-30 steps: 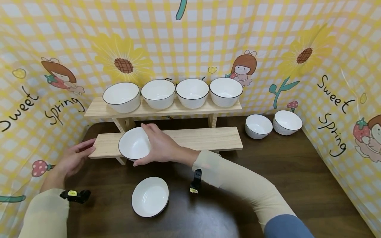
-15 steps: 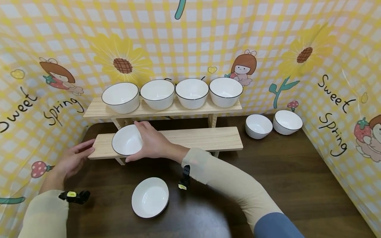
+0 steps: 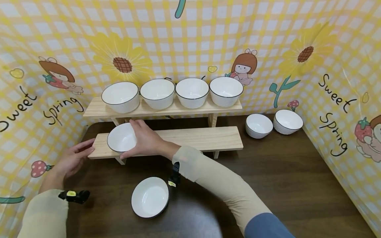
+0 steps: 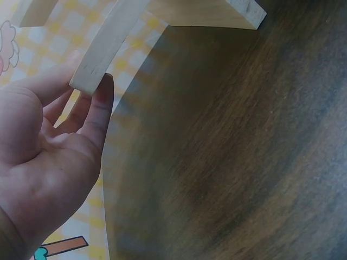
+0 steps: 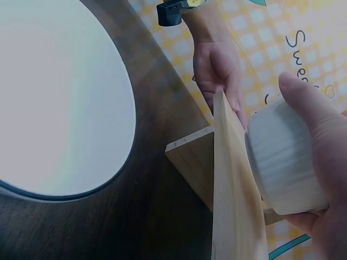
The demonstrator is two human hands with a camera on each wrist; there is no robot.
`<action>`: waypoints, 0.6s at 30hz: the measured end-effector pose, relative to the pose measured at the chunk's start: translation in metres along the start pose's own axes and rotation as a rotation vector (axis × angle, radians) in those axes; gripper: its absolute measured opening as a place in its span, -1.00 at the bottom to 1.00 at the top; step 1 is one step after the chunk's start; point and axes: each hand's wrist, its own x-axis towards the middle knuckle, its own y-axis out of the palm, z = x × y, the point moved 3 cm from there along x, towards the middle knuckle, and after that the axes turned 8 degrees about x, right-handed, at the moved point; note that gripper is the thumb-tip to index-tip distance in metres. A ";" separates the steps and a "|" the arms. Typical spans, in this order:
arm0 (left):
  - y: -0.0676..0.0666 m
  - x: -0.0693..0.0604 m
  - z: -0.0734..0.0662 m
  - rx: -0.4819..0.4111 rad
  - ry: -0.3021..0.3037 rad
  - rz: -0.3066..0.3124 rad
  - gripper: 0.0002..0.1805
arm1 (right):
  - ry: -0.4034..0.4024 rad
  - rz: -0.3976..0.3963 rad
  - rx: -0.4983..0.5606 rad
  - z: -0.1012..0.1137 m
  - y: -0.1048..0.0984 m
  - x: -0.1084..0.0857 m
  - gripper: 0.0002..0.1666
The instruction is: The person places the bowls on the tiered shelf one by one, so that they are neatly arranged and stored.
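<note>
My right hand [image 3: 146, 138] grips a white bowl [image 3: 119, 138] with a dark rim, thumb at the near side and fingers at the far side. The bowl is upright at the left part of the lower board [image 3: 199, 138] of a two-step wooden shelf; whether its base bears fully on the wood is hidden. At the board's left end, my left hand [image 3: 71, 160] holds the edge, thumb on one face and fingers on the other, as the left wrist view shows on the board end [image 4: 100, 59]. Another white bowl [image 3: 150, 197] stands on the table in front.
Several white bowls [image 3: 191, 93] line the upper board [image 3: 166, 111]. Two smaller bowls, one smooth-looking [image 3: 259, 126] and one textured [image 3: 287, 122], stand right of the shelf on the dark wooden table [image 3: 291, 185]. Yellow checked cloth [image 3: 190, 39] encloses the back and sides.
My right hand has moved left along the lower board with the bowl, nearer its left end. The left hand has stayed at the board's end.
</note>
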 end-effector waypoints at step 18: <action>0.001 0.000 -0.001 -0.007 0.018 0.006 -0.50 | 0.052 0.022 -0.054 -0.004 0.016 0.013 0.62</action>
